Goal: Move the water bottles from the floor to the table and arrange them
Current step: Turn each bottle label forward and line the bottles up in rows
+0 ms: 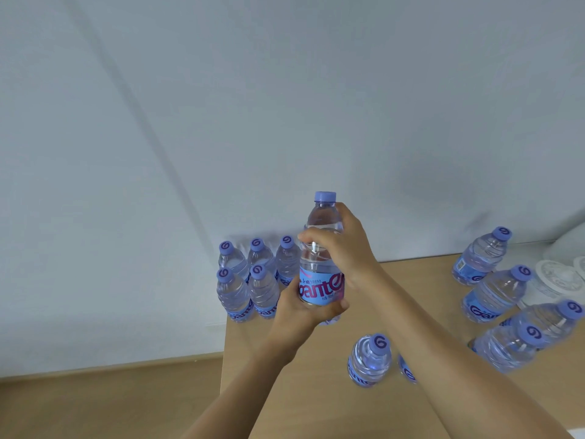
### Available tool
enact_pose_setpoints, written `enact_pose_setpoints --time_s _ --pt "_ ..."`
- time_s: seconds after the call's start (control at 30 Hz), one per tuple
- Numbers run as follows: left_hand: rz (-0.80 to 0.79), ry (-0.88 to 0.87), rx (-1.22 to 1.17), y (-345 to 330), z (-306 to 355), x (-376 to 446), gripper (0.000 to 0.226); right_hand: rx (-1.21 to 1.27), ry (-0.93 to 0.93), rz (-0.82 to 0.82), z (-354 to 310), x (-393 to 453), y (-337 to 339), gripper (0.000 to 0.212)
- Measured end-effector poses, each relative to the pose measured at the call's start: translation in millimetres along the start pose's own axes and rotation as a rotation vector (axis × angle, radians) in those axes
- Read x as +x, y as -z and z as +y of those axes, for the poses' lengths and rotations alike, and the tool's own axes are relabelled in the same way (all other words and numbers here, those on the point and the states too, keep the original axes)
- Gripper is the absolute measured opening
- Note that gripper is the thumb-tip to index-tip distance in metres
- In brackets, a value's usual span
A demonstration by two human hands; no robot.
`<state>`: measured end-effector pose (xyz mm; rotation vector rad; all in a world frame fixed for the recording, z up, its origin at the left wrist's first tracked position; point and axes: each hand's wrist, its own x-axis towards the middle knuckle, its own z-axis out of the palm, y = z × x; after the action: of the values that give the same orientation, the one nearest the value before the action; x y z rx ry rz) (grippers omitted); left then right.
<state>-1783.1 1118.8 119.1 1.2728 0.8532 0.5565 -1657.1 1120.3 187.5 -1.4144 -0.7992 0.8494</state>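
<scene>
both hands (342, 248) gripping upright bottle (321, 264)

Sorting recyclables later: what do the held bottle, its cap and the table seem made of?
Held bottle: clear, glossy plastic, likely; water shows through the ribbed wall. Cap: opaque purple plastic, matte. Table: light wood or wood-look laminate, smooth; which, unclear.

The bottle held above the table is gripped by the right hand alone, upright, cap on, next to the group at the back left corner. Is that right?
Not quite. The head view shows both hands on the bottle: the right hand grips its upper body and the left hand grips its base. It is upright, cap on, beside the back-left group on the table.
</scene>
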Motion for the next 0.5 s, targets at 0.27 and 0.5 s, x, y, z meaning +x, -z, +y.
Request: enact_pose_setpoints --time_s 0.27,0.5 --pt "0.166 -0.030 -0.004 -2 -4 -1 0.041 -0.085 0.015 0.011 11 2 -9 0.041" --pt "0.120 -0.029 0.055 6 -7 -2 0.056 -0.056 0.006 0.040 13 2 -11 0.028"
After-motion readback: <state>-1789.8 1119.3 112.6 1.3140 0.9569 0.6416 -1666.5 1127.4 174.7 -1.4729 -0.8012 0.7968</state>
